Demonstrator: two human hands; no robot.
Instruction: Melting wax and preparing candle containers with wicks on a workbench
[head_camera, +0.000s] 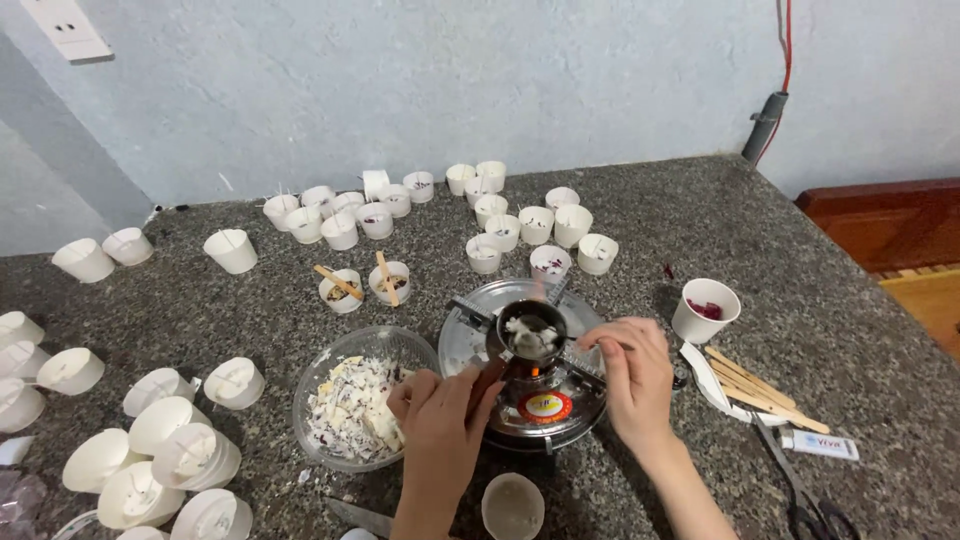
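Left hand (440, 415) grips the handle of a small pot (527, 335) holding white wax lumps.

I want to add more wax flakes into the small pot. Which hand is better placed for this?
The right hand, probably. It hovers free beside the small pot, while the left hand grips the pot's handle, although the bowl of flakes lies at the left.

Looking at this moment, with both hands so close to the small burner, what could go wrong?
1. The right hand reaches over the lit burner; the flame under the small metal pot might burn the fingers.
2. The left hand holds the pot's handle; a slip could tip the melting white chunks out.
3. The glass bowl of flakes sits beside the flame.
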